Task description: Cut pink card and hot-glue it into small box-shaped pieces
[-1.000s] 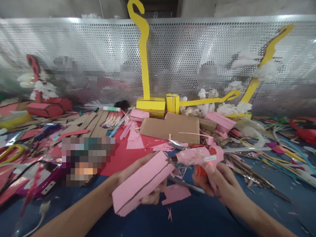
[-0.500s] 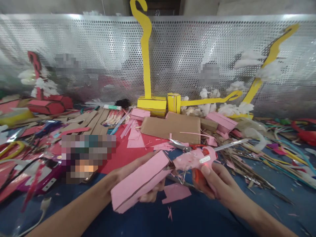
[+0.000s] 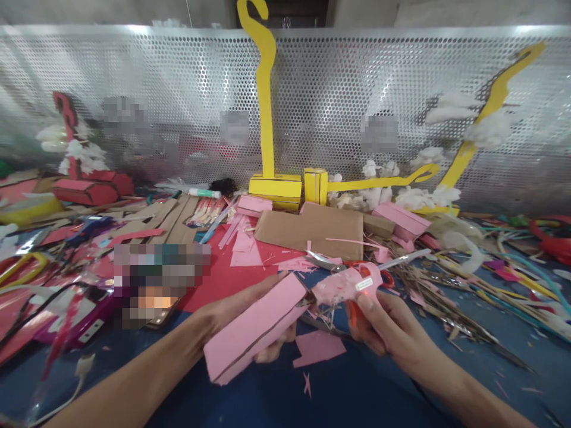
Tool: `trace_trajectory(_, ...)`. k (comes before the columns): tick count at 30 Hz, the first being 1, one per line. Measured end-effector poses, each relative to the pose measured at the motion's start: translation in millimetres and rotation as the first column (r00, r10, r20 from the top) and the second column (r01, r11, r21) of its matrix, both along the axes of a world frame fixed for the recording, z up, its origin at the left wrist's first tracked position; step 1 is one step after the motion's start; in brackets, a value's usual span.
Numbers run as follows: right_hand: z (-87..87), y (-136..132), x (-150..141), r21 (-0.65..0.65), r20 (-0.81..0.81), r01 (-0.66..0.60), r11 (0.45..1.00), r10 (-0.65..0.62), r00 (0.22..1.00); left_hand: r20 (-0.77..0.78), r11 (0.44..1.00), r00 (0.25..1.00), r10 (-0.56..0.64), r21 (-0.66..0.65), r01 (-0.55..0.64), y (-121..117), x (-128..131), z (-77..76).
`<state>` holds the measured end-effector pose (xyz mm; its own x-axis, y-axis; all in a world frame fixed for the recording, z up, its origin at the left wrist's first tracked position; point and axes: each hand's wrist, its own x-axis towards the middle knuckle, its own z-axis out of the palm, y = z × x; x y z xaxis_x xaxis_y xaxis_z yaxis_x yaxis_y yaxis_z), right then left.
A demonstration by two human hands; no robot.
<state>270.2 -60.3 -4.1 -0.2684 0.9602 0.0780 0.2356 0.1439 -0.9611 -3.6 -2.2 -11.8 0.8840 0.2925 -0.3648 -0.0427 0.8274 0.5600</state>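
A long pink box (image 3: 254,333) with dark seams lies tilted in my left hand (image 3: 272,348), its fingers wrapped underneath and partly hidden. My right hand (image 3: 379,324) grips a pink glue gun (image 3: 343,285) with an orange trigger, and a clear glue stick (image 3: 408,259) sticks out of its back. The gun's nozzle is at the upper right end of the box; whether it touches cannot be made out. Beneath both, a pink paper scrap (image 3: 319,348) lies on the blue table (image 3: 348,392).
Scissors (image 3: 323,261) lie behind the glue gun, near a brown cardboard sheet (image 3: 312,229). Yellow hook-shaped pieces on boxes (image 3: 275,189) stand by the perforated metal panel (image 3: 178,89). Sticks and scraps (image 3: 446,303) clutter the right; a purple device (image 3: 89,315) and a cable lie left.
The glue stick has slid forward into the gun, so less of it sticks out behind. The gun's rear has shifted slightly left; the box stays nearly in place.
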Motion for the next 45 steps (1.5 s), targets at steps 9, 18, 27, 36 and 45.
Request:
trace_trajectory(9, -6.1, 2, 0, -0.006, 0.006, 0.038, 0.999, -0.038, 0.999, 0.06, 0.998, 0.998, 0.023, 0.055, -0.026, -2, 4, 1.3)
trace_trajectory(18, 1.3, 10, -1, -0.069, -0.399, 0.206, 0.976, -0.216, 0.891, 0.284, 0.973, 0.94, 0.189, 0.076, -0.218, 6, 11, 0.2)
trace_trajectory(27, 1.2, 14, -8, -0.13, -0.444, 0.201, 0.971, -0.238, 0.864, 0.252, 0.874, 0.842, 0.476, -0.027, -0.486, 6, 5, 13.4)
trace_trajectory(36, 3.7, 12, -9, -0.165, -0.443, 0.158, 0.973, -0.217, 0.87, 0.125, 0.77, 0.76, 0.638, -0.072, -0.634, 5, 6, 17.3)
trace_trajectory(45, 5.0, 9, -11, -0.187, -0.419, 0.177, 0.966, -0.242, 0.875, -0.023, 0.752, 0.752, 0.658, -0.024, -0.659, 2, 9, 18.3)
